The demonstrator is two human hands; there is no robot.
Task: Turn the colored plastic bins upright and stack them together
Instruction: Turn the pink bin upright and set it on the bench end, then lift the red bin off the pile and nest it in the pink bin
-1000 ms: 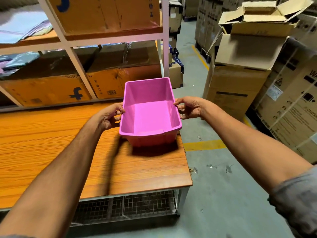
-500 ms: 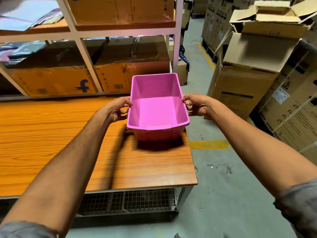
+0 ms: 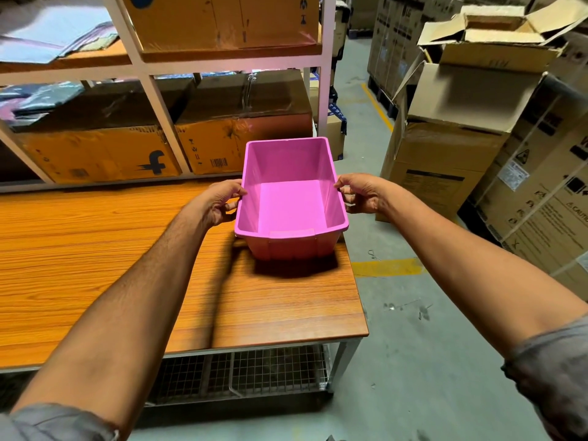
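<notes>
fingers of the left hand are curled and clamped on the left long rim of an open-topped pink rectangular plastic bin, while the fingers of the right hand are closed on the opposite rim. the bin is held upright, its opening turned up, its inside bare, at the far right end of a long orange wood-grain table; a dark shadow is cast on the tabletop just under its near wall, and whether the base is touching the surface cannot be told. a white metal shelf rack loaded with brown cardboard boxes is seen behind the table. a wire mesh panel is fitted under the tabletop. tall stacked cartons are placed on the grey concrete floor to the right, near a yellow painted floor line
</notes>
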